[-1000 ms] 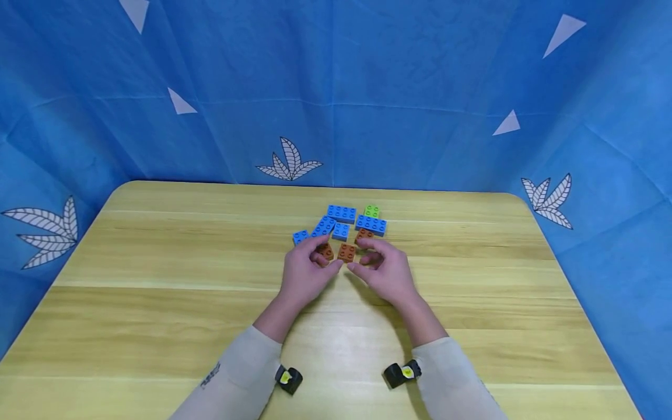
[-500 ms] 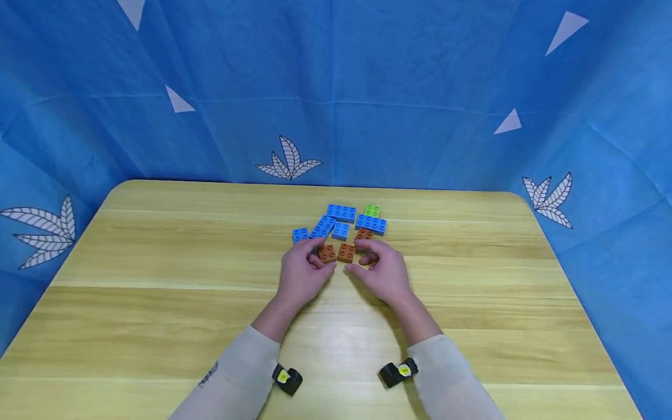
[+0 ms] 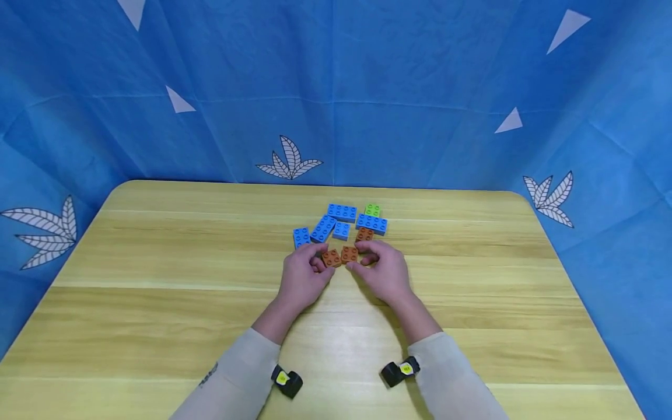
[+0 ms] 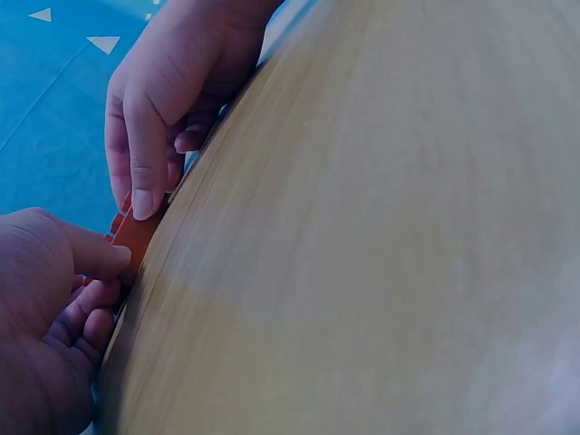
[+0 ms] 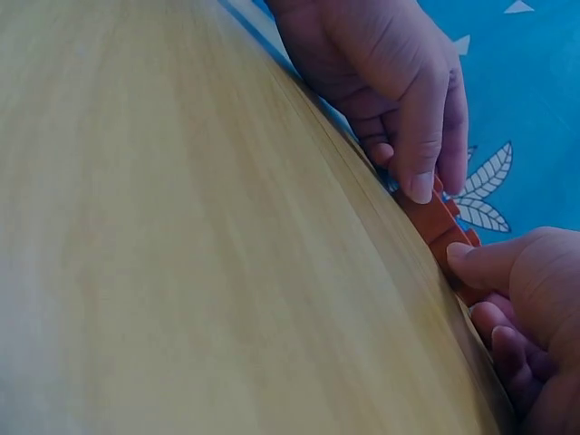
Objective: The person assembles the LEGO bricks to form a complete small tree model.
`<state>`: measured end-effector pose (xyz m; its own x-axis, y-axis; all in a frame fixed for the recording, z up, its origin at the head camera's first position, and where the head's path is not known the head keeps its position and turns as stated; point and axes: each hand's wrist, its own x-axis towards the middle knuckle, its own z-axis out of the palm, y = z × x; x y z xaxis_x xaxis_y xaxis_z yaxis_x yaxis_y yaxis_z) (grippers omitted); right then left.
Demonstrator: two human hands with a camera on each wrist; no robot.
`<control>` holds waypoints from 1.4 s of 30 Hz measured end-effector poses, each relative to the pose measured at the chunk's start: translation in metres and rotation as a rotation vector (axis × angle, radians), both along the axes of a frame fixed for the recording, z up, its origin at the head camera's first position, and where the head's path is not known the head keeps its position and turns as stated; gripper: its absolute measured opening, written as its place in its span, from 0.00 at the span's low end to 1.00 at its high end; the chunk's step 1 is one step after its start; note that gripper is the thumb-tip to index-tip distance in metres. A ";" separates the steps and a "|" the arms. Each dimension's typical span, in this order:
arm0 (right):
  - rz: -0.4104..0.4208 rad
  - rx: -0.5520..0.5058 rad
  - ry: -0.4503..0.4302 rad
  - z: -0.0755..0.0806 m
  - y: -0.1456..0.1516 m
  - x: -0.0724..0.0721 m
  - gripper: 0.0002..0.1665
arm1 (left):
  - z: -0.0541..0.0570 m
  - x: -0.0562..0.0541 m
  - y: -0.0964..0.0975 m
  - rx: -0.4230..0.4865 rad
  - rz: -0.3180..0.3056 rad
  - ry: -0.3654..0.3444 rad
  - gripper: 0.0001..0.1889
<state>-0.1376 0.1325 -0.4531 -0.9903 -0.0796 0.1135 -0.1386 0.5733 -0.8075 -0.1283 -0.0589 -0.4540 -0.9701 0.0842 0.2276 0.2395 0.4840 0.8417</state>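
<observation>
Two brown square toy building bricks lie close together on the table, studs up. My left hand [image 3: 304,277] pinches the left brown brick [image 3: 331,258] between thumb and fingers. The right brown brick [image 3: 349,255] is pinched by my right hand [image 3: 384,273]. The left one sits a little nearer to me and slightly turned. In the left wrist view both thumbs press the near side of the brown bricks [image 4: 136,237]. The right wrist view has the same brown bricks [image 5: 435,227] between the thumbs. Fingers behind the bricks are partly hidden.
Just beyond the hands lie several blue bricks, among them a long blue brick [image 3: 342,212] and a small blue brick [image 3: 341,231]. A third brown brick [image 3: 364,234] and a green brick [image 3: 373,210] are at the right. A blue curtain [image 3: 336,87] hangs behind the table [image 3: 157,245].
The left brown brick has moved slightly toward me and to the right. The right brown brick has shifted a little to the right. Both hands have stayed almost in place.
</observation>
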 end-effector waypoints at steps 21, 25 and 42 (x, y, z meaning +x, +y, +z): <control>-0.035 -0.144 -0.025 -0.001 0.011 0.003 0.23 | 0.002 -0.013 -0.006 -0.101 -0.038 -0.173 0.20; -0.031 -0.185 -0.032 -0.001 0.011 0.002 0.22 | 0.001 -0.013 -0.006 -0.101 -0.038 -0.159 0.20; 0.030 -0.261 0.016 0.002 0.008 -0.004 0.21 | 0.003 -0.021 0.003 -0.138 -0.016 -0.206 0.20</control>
<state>-0.1417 0.1410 -0.4512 -0.9858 -0.0752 0.1498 -0.1666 0.3414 -0.9250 -0.1497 -0.0556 -0.4513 -0.9932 0.1162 0.0103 0.0779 0.5949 0.8000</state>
